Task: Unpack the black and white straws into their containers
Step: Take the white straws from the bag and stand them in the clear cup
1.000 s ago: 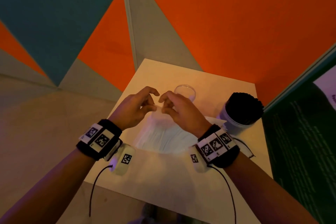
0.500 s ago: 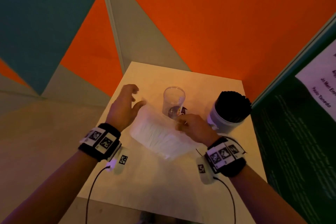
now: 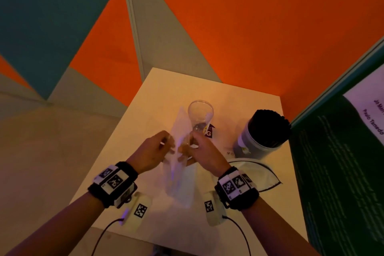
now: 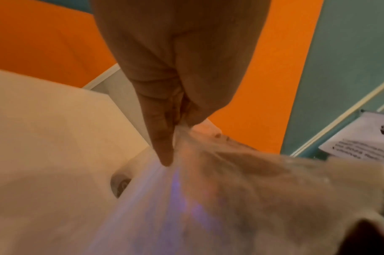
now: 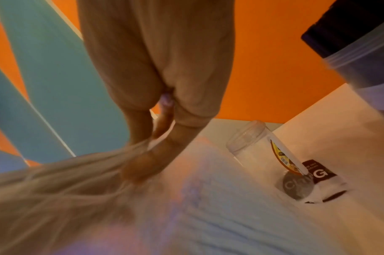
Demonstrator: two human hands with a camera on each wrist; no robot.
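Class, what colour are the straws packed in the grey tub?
Black straws in the grey tub; clearest in the head view.

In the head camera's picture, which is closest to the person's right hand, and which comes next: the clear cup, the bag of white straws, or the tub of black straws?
1. Bag of white straws: pinched by the right hand.
2. Clear cup: just beyond the fingers.
3. Tub of black straws: off to the right.
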